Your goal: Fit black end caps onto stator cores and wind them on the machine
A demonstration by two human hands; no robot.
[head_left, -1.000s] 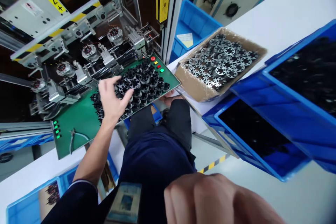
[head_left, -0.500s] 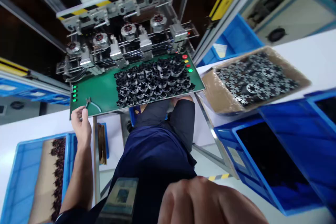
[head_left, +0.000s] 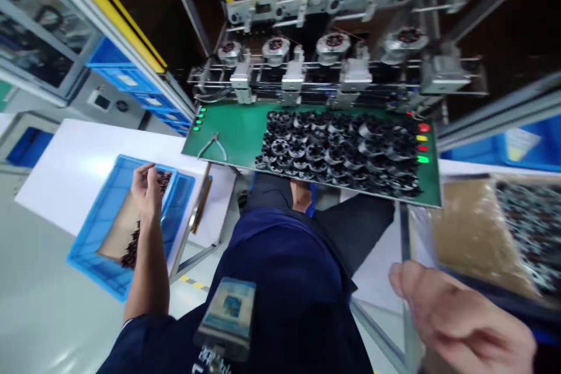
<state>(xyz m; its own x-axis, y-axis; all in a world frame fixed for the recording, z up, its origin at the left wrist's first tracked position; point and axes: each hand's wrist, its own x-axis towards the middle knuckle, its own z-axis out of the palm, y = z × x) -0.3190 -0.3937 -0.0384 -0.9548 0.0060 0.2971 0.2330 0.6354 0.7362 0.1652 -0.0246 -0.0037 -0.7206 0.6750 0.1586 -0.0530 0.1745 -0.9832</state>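
Observation:
My left hand (head_left: pixel 146 190) is over a blue tray (head_left: pixel 90 251) at the left, just above a row of dark red small parts (head_left: pixel 130 248). Its fingers are loosely bent, the thumb stands apart, and I see nothing in them. At the lower right my right hand (head_left: pixel 460 315) hangs in front of the table edge, slightly blurred. Its fingers are curled in; whatever they may hold is hidden. Pliers (head_left: pixel 214 143) with pale handles lie on the green panel (head_left: pixel 245 123). Beside them stand rows of black and silver ring-shaped parts (head_left: pixel 315 152).
Behind the panel is a machine with several round stations (head_left: pixel 333 47) and metal clamps. A plastic-lined carton (head_left: pixel 473 228) of flat metal parts stands at the right. Lit buttons (head_left: pixel 422 148) line the panel's right end. Metal frame posts rise on both sides.
The view has swung left. My left hand has gone from beside the pliers to over the blue tray. My right hand has shifted right and turned. The pliers still lie on the panel.

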